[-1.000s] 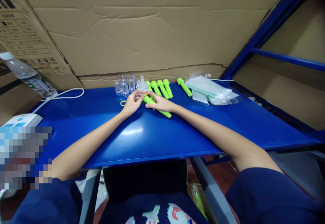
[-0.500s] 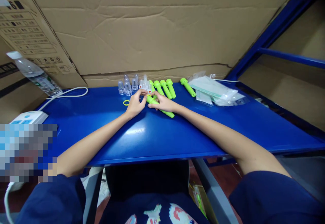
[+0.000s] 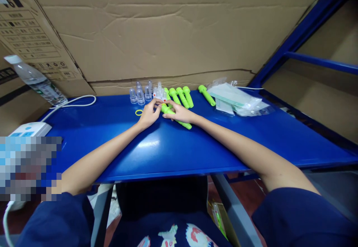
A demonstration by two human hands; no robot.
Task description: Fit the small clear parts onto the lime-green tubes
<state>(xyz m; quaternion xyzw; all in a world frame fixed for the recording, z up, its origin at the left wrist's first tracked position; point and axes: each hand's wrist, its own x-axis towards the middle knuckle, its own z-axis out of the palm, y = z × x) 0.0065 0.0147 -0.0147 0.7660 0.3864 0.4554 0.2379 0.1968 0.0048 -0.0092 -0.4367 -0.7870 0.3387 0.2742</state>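
My right hand (image 3: 181, 113) is closed around a lime-green flashlight-shaped plastic handle (image 3: 185, 125), which slants down to the right over the blue table. At the handle's upper left end, the fingers of my left hand (image 3: 149, 115) are pinched together against its head. A yellow band shows between the fingertips there; whether it is fully around the head I cannot tell. Just left of my left hand, a loose yellow ring (image 3: 139, 112) lies flat. Behind my hands stand small clear parts with red spots (image 3: 159, 92), partly hidden by my fingers.
Several clear domed caps (image 3: 140, 97) stand at the back left. More lime-green handles (image 3: 182, 97) lie behind my right hand, with one separate handle (image 3: 207, 95) beside clear plastic bags (image 3: 237, 97). A water bottle (image 3: 39, 83) and power strip (image 3: 30, 129) are at left.
Both hands stay at the handle's head with only slight finger movement. The whole view has shifted a little; the things on the table keep their places.
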